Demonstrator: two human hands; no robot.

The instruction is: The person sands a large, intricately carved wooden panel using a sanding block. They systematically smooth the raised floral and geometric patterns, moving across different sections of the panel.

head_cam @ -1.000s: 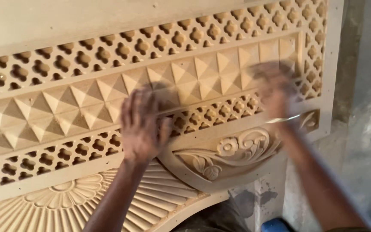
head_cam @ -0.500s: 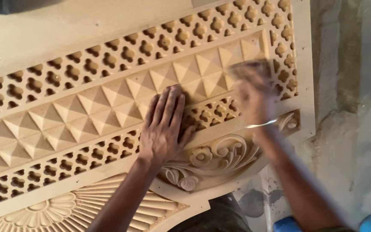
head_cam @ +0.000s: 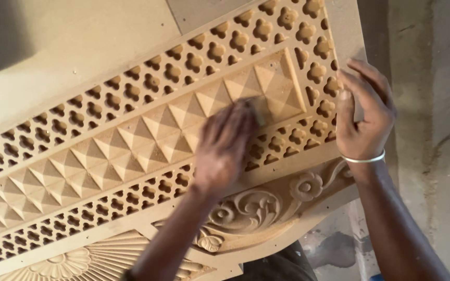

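On the carved panel point(head_cam: 131, 62), my left hand point(head_cam: 225, 148) grasps a small sanding pad point(head_cam: 259, 109) at the pyramid band's right end; my right hand point(head_cam: 363, 114) lies released, steadying the edge; finish indeterminate.

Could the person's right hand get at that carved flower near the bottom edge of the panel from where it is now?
Probably yes. The right hand rests on the carved panel at its edge, and the carved flower lies just below its wrist with nothing over it. The left hand is off to the side, on the pyramid band.
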